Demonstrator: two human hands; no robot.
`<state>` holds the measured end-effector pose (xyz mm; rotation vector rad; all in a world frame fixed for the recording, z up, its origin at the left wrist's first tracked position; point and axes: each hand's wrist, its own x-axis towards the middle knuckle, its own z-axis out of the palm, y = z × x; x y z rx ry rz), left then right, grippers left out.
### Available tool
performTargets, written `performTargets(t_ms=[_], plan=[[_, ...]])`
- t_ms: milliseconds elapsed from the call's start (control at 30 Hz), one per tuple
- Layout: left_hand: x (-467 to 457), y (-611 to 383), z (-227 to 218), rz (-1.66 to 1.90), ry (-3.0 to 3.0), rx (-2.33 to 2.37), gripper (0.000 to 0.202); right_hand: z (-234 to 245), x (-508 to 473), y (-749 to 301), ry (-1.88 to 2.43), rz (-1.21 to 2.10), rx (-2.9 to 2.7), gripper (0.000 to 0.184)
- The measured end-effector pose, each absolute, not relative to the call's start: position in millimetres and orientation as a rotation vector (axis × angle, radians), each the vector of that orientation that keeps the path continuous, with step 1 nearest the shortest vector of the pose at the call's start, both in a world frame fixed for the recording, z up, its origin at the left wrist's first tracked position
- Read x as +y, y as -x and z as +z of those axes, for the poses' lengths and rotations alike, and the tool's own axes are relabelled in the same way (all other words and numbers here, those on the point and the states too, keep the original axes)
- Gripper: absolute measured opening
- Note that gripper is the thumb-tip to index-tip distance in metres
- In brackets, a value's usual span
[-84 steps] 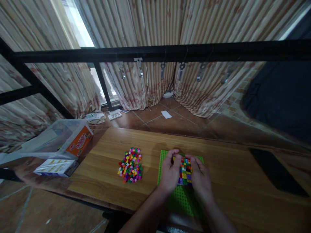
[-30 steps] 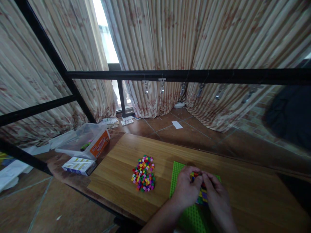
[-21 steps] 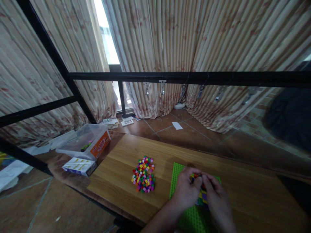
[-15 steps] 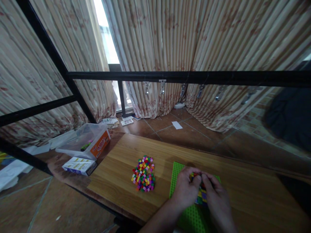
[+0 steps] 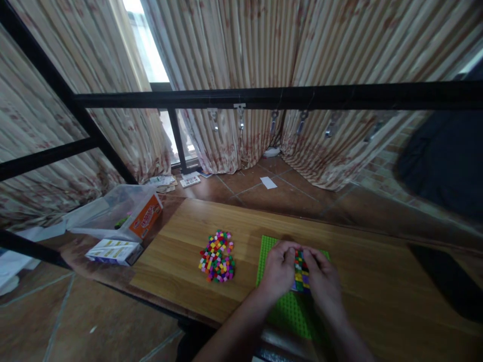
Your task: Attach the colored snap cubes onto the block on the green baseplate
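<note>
A green studded baseplate (image 5: 289,309) lies on the wooden tabletop, partly covered by my hands. On it sits a patch of small coloured toy bricks (image 5: 301,279) in green, red, yellow, blue and purple. My left hand (image 5: 279,270) is curled along the left side of this patch, thumb and fingertips against its upper part. From the right side, my right hand (image 5: 323,277) closes on the same bricks with bent fingers. The fingertips hide the patch's far edge and any single brick between them. Left of the baseplate lies a loose pile of small coloured bricks (image 5: 218,256).
A clear plastic bin (image 5: 109,206) with an orange label stands at the left, a white-and-purple box (image 5: 114,251) before it. A dark flat object (image 5: 445,279) lies at the right. A black metal rail (image 5: 264,99) crosses in front of the curtains (image 5: 260,45).
My hands have parted slightly, so more of the brick patch shows between them. The whole view has shifted, with things appearing higher and a little further left.
</note>
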<state>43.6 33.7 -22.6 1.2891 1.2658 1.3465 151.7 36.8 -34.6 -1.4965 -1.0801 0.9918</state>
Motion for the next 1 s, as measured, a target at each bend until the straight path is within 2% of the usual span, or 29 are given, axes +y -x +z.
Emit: performTargets(t_ms=[300, 433, 533, 600, 733, 1000], plan=[[39.9, -24.5, -20.0, 1.378, -1.312, 1.324, 0.031, -36.4, 43.0, -153.7, 1.552, 0.887, -1.268, 0.046], [43.4, -1.0, -7.5, 1.503, -1.286, 1.375, 0.028, -20.2, 34.1, -155.4, 1.512, 0.409, -1.523, 0.041], [47.1, 22.4, 1.5, 1.631, -1.145, 1.383, 0.025, -6.8, 14.2, -142.6, 1.287, 0.109, -1.677, 0.025], [48.0, 39.2, 6.8, 1.733, -1.031, 1.392, 0.023, -5.0, -2.7, -124.5, 1.115, 0.145, -1.781, 0.016], [44.5, 69.6, 15.1, 1.852, -0.765, 1.405, 0.021, -20.3, -27.0, -80.2, 0.853, 0.423, -2.077, 0.019], [31.9, 103.0, 29.2, 1.931, -0.379, 1.196, 0.029, -42.5, -24.5, -46.8, 1.011, 0.560, -2.173, 0.013]])
